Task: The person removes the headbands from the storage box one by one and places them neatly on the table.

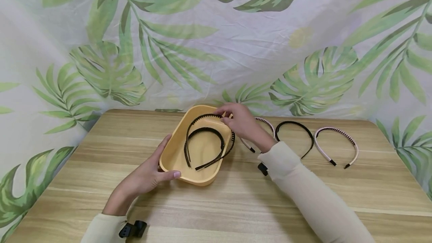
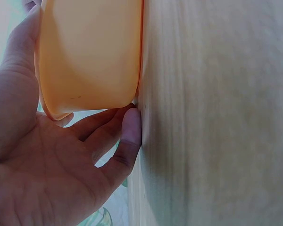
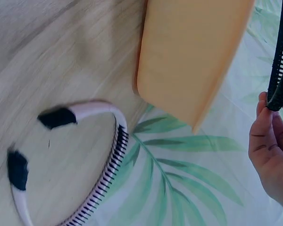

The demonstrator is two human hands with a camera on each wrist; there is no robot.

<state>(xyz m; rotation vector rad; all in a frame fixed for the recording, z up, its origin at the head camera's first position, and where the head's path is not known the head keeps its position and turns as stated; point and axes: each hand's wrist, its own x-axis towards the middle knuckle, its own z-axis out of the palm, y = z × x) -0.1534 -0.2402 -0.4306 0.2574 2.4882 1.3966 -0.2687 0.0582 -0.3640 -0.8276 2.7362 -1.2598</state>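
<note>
My left hand (image 1: 145,177) grips a yellow plastic bin (image 1: 202,180) at its near left corner, thumb over the rim and fingers along the outer left wall. In the left wrist view some fingertips reach down to the tabletop beside the bin's base. My right hand (image 1: 241,121) pinches a black toothed headband (image 1: 202,116) at the top of its arc. That headband hangs over the bin, its ends pointing toward me. Inside the bin lies another black headband (image 1: 206,129), overlapped by the held one in the head view.
To the right on the wooden table (image 1: 381,183) lie a pale pink headband (image 1: 266,122), partly hidden behind my right wrist, a black headband (image 1: 293,122) and another pink headband (image 1: 337,130). A leaf-printed cloth (image 1: 249,55) hangs behind the table's far edge.
</note>
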